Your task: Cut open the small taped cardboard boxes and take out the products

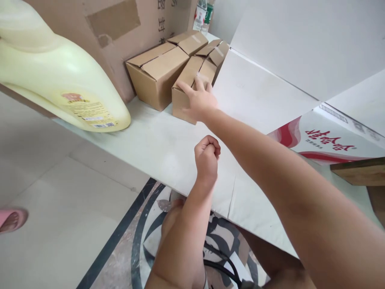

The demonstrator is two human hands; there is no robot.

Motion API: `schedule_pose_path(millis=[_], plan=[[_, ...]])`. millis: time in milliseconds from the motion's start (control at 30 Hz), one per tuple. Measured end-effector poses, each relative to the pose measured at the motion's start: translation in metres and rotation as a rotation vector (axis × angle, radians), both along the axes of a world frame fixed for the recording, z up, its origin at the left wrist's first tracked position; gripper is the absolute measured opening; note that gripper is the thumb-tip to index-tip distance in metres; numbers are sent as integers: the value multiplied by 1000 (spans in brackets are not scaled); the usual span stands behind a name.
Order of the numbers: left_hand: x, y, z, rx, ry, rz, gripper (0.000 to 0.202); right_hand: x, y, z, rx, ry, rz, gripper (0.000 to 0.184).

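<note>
My right hand [198,98] reaches forward and rests on top of a small brown cardboard box [188,94] on the white table [156,144]; its fingers are spread over the box's top flaps. My left hand [207,156] is curled into a fist above the table's near edge, with nothing visible in it. A second small cardboard box [156,74] stands just left of the touched one, and more small boxes [192,42] sit behind them.
A pale yellow detergent jug [60,80] lies on its side at the table's left. A large cardboard carton [120,32] stands behind. White board sheets [285,48] and a red-and-white printed carton [327,138] lie right. Another person's foot in a pink slipper [12,218] shows on the floor at left.
</note>
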State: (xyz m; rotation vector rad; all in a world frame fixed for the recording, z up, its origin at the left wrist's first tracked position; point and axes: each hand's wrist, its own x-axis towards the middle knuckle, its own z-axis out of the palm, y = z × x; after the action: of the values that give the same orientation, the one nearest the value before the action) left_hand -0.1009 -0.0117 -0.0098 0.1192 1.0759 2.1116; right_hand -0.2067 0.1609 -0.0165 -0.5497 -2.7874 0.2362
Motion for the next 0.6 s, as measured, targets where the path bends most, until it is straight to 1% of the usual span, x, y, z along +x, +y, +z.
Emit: schedule_pose_path(millis=[33,100,200,300,367,467,600], plan=[[0,-1,1,-5,-10,7,9,3,-5,1,21,-17,-12,75],[1,-2,2,-5,-28,18,9,14,-17,9,58,-72,-38,69],[3,-5,2,7,-40,23,9,33,-29,32,77,-119,-60,55],[6,-7,3,9,-41,28,8,43,-27,54,63,-131,-104,48],[6,-8,3,0,-39,39,9,44,-18,63,71,-167,-135,47],[5,-10,3,-3,-36,46,9,43,3,65,104,-219,-143,49],[2,-9,3,3,-13,48,12,46,30,51,145,-169,-57,48]])
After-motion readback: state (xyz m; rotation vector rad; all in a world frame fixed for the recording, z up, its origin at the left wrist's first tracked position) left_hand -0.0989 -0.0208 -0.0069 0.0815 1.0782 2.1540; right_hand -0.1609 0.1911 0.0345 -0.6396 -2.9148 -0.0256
